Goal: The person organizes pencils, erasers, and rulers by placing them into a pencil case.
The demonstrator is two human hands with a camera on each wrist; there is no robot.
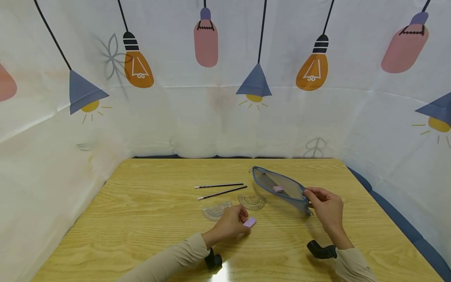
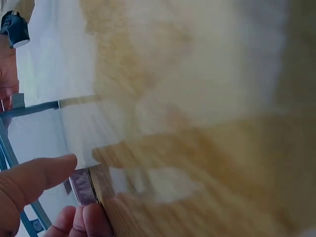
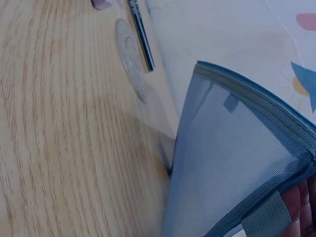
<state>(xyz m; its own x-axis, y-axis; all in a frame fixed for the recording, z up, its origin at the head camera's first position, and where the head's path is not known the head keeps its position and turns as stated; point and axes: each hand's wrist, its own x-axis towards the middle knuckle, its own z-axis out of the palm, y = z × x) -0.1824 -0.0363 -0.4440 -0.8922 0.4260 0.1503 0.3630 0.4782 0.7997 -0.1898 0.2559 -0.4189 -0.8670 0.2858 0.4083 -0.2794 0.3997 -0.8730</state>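
My left hand (image 1: 230, 222) is low over the table, its thumb and fingers on either side of a small pink eraser (image 1: 249, 222). From the left wrist view, the eraser (image 2: 83, 187) sits between the thumb above and the curled fingertips below. My right hand (image 1: 327, 207) pinches the near right corner of a blue mesh zipper pouch (image 1: 292, 192), whose mouth gapes. Another pink eraser (image 1: 278, 189) shows inside the pouch. In the right wrist view, the pouch's mesh side (image 3: 232, 143) stands up from the table, with only part of the gripping fingers showing.
Two dark pencils, one behind (image 1: 218, 185) and one in front (image 1: 222, 193), lie left of the pouch. Two clear protractors, a left one (image 1: 215, 211) and a right one (image 1: 252, 202), lie nearer me on the wooden table (image 1: 151, 207). A lamp-patterned curtain (image 1: 218, 117) hangs behind.
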